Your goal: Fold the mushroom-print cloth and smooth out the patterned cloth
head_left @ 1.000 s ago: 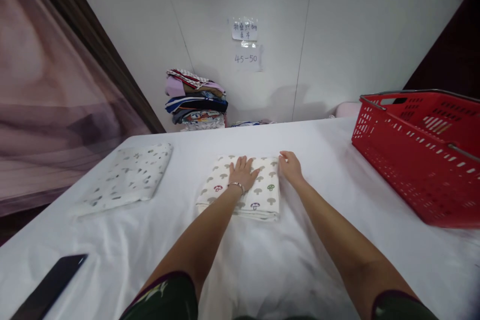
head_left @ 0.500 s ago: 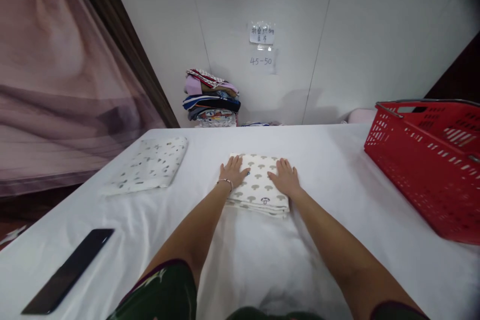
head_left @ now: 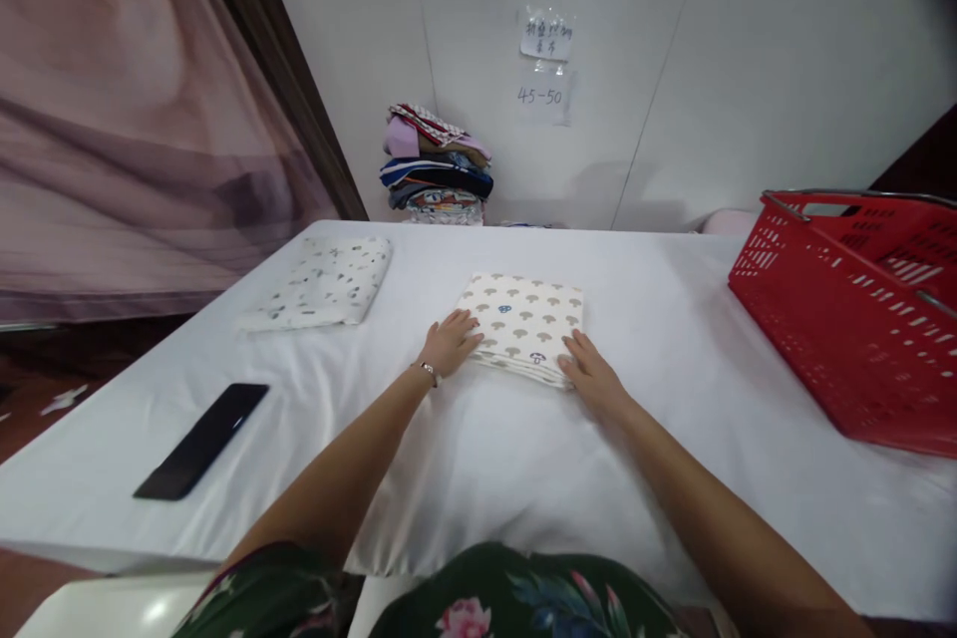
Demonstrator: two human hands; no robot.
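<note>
Left hand (head_left: 451,342) and right hand (head_left: 594,376), fingers loosely spread, touch the folded cloth (head_left: 527,321) between them; even, gentle pressure should leave its layers square.

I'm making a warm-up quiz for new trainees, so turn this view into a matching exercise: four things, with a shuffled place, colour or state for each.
1. Mushroom-print cloth
2. Spotted cloth
3. Phone-like device
4. Basket

A. Red, with perforated sides
B. Near the table's far left corner
C. Folded, between left hand and right hand
D. Black, lying flat

Pairs: 1-C, 2-B, 3-D, 4-A
</note>
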